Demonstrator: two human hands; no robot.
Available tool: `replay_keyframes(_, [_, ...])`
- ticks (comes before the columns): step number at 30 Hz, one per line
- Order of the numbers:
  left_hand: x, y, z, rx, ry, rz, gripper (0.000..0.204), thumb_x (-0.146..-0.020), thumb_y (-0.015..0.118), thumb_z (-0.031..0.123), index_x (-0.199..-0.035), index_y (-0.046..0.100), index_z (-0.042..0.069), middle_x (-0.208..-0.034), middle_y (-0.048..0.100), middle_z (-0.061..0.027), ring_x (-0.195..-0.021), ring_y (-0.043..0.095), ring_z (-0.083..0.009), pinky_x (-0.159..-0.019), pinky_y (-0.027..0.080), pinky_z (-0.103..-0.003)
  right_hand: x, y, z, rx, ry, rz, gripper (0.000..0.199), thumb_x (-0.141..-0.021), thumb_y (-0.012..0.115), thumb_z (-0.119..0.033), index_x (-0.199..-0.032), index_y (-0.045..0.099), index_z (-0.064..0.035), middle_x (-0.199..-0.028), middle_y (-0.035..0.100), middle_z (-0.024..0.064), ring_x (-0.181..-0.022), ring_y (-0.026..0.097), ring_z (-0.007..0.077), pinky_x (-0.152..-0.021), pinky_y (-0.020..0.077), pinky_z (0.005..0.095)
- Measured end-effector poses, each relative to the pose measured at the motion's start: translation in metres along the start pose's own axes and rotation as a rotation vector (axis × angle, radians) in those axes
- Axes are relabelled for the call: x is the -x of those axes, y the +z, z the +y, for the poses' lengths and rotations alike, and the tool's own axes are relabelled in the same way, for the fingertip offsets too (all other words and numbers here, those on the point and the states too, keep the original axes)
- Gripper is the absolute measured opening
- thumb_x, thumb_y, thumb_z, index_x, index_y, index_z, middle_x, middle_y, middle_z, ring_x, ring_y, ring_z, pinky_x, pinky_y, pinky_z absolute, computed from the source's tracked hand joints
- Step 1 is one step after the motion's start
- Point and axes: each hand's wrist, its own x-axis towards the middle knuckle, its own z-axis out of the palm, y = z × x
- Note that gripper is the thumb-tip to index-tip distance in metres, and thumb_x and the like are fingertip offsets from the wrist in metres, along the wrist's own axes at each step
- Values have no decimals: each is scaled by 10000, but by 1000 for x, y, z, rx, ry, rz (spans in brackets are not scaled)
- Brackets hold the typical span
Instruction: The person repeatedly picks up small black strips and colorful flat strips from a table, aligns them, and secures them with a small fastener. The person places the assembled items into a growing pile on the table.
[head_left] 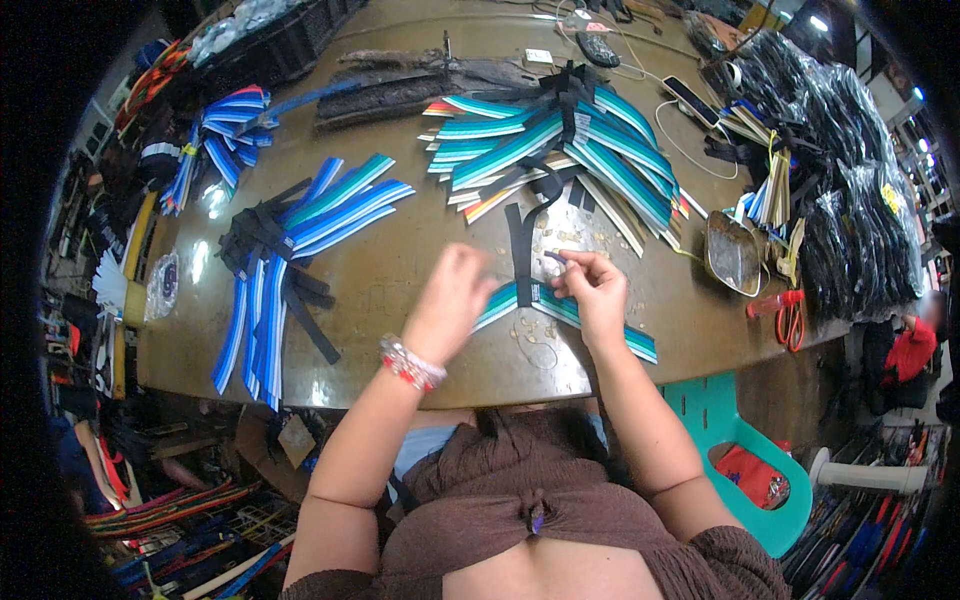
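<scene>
My right hand (598, 297) is closed in a pinch, and a small dark piece (554, 257) shows at its fingertips, too small to name. Opposite it is my left hand (452, 302), smeared by motion at the fingers, so I cannot tell whether it holds anything. Between the two hands lies a green-and-white striped strap (636, 342), bent in a wide V. A black strap (522, 262) crosses its middle, with a small printed label (536, 292) beside the joint.
Beyond my hands spreads a pile of green striped straps (515, 150). Blue striped straps (265, 310) lie left. Small tan scraps dot the table (390, 300). On the right are a metal tray (733, 255), orange-handled scissors (790, 325), a phone (690, 101) and plastic-wrapped black goods (850, 200).
</scene>
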Motion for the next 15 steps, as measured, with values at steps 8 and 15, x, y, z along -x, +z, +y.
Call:
replay_keyframes(8, [20, 35, 13, -267, 289, 18, 170, -798, 648, 62, -936, 581, -12, -1033, 553, -140, -957, 543, -305, -853, 466, -381, 22, -6, -4, 50, 14, -82, 145, -854, 599, -12, -976, 663, 33, -754, 683, 67, -713, 666, 108, -630, 519, 228])
replay_keyframes(15, [16, 35, 5, -140, 236, 33, 109, -822, 597, 11, -910, 541, -23, -1007, 540, -145, -936, 535, -320, -839, 452, -392, 35, -6, -1, 581, -387, -167, 154, -709, 677, -31, -862, 697, -35, -731, 623, 104, -632, 608, 220, -609, 496, 299])
